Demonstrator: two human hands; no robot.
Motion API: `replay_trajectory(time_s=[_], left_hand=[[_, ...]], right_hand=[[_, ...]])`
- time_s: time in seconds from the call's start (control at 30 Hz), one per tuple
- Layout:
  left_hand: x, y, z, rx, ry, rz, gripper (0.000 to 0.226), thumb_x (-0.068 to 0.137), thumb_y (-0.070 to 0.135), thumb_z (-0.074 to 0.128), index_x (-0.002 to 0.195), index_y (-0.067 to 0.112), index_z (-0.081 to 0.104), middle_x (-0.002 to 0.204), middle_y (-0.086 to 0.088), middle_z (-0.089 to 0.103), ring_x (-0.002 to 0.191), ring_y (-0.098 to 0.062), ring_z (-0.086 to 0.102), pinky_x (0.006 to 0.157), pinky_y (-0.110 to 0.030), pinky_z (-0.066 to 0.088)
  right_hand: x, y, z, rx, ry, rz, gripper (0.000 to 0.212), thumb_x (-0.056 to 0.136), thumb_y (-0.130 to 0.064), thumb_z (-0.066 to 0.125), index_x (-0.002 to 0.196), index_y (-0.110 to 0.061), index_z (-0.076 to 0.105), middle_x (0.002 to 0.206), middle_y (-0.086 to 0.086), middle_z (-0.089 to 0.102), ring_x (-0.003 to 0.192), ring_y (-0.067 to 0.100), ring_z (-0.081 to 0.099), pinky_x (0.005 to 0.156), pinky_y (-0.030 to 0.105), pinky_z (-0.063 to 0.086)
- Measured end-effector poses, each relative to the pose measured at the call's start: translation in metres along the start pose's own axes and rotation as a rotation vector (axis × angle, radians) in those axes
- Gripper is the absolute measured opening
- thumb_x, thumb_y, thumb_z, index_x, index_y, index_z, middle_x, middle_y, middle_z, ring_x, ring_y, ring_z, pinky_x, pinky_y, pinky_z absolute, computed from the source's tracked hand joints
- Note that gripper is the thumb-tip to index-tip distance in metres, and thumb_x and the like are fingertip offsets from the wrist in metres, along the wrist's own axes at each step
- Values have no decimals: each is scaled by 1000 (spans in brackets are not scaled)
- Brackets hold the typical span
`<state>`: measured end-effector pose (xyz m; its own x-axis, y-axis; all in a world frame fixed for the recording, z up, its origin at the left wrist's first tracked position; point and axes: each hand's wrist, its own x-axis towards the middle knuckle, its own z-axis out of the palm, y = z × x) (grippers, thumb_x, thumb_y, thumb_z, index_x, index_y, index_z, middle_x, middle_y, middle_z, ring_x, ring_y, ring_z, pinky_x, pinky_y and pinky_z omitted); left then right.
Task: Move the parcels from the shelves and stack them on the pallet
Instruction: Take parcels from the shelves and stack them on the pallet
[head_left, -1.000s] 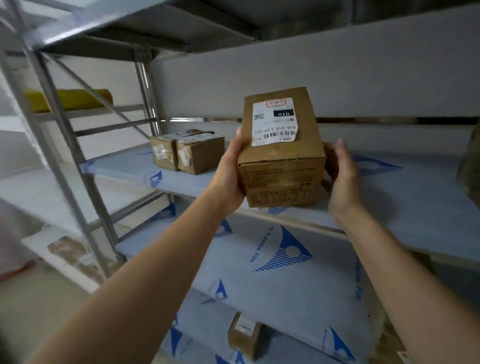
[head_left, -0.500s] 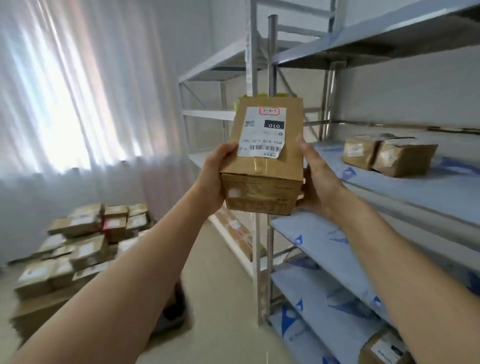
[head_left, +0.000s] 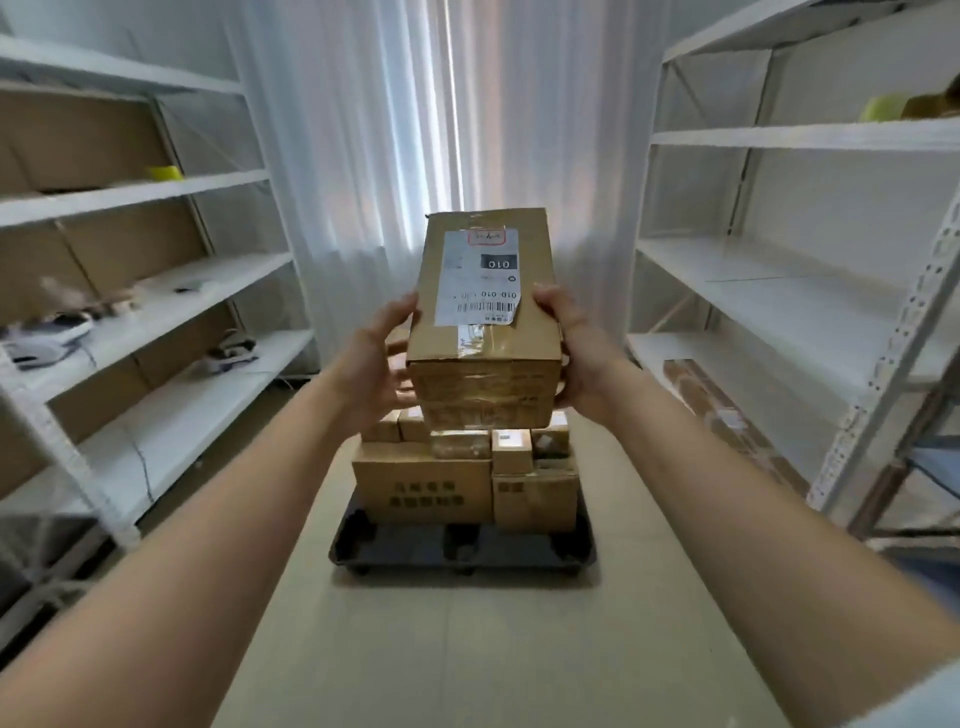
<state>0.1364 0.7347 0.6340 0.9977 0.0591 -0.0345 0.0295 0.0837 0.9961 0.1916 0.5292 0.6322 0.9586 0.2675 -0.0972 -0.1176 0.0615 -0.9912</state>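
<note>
Head view: a parcel (head_left: 485, 317) is held in the air at arm's length, label side up, between the left hand (head_left: 375, 368) and the right hand (head_left: 577, 358). Each hand clasps one side; the fingers (head_left: 551, 302) of the right curl over the top edge, and the left thumb lies along the near corner while its other fingers wrap behind and under. Gripping from both sides probably keeps the box level and leaves its bottom free for setting down.

The parcel hangs above and just in front of the stack (head_left: 467, 467) on the black pallet (head_left: 462, 545), which stands on the floor between two racks. The pallet holds two large cartons at the bottom with smaller boxes packed across their tops; its near edge is bare.

The left rack (head_left: 156, 291) carries a few small blurred items; the right rack (head_left: 779, 291) shows a yellow thing on an upper shelf.
</note>
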Motion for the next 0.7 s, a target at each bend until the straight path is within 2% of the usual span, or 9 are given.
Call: replay_trajectory(time_s=[0.03,0.07,0.1,0.23,0.37,0.5,0.63,0.7], left_hand=[[4,-7,-22,-19,28,-20,49,87,54,64,128,26,57,132,-3,59,118,-17,62,96,-47,53],[7,-13,-42,-39,69,-55,58,81,60,66,128,28,59,135,-6,60,121,-28,60,98,-57,49],[12,-20,-61,-53,97,-78,60,79,63,66,128,29,61,134,-6,62,122,-31,60,98,-60,47],[40,-42,-111,-13,181,-153,44,85,68,53,116,40,67,119,1,72,115,-29,64,97,-56,47],[95,-54,-171,-31,314,-251,39,85,65,57,107,35,70,108,-7,75,110,-35,65,100,-57,45],[162,-57,-231,-64,373,-318,46,83,59,63,115,26,67,111,-10,74,107,-35,66,98,-53,47],[218,-65,-293,-32,474,-357,47,83,57,65,118,26,65,110,-10,74,105,-35,67,89,-50,51],[237,-70,-326,-42,518,-377,49,82,58,65,120,28,65,111,-9,74,106,-35,66,90,-51,50]], right_hand=[[15,7,18,2,-25,22,52,85,-60,53,117,-21,64,98,5,64,90,27,63,82,47,53],[29,14,36,-2,-58,41,50,85,-60,53,115,-22,65,100,5,67,91,26,64,82,46,52],[44,21,53,-6,-93,65,48,85,-60,53,113,-22,65,103,5,69,94,26,65,82,45,52],[107,48,110,-1,-202,178,38,88,-57,54,106,-24,62,98,4,65,97,26,60,81,45,50],[185,74,158,16,-323,284,45,83,-59,62,112,-25,60,113,8,63,104,30,58,76,44,51],[277,89,200,-9,-448,332,53,75,-64,67,113,-28,63,122,10,65,114,33,59,99,53,47],[359,101,244,-22,-514,420,66,67,-64,76,118,-28,56,125,12,61,114,38,58,101,58,43],[387,109,272,-29,-556,471,66,66,-66,76,116,-28,56,126,13,60,117,39,56,102,62,41]])
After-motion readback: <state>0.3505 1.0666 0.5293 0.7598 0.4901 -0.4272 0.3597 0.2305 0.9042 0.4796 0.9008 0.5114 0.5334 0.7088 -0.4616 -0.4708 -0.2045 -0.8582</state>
